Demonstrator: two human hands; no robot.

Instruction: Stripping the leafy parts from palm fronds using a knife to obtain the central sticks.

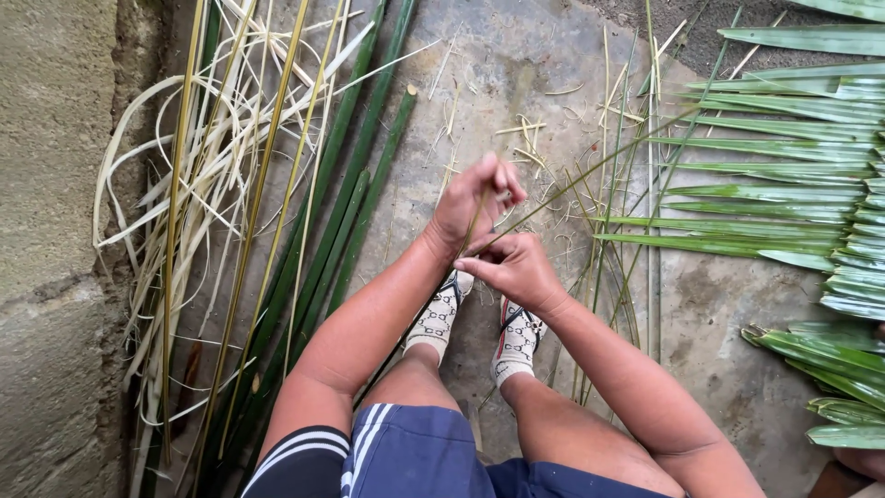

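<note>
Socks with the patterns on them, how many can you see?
2. One patterned sock is on the foot below the left hand, and the other sock is on the foot below the right hand. The forearms cover part of each.

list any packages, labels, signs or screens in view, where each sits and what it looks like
None in view: no package, label, sign or screen.
The only patterned things are the white socks on both feet, low in the middle, below the left hand and right hand, which pinch a thin green strip.
Around them lie green stalks and palm leaves on concrete.
</note>
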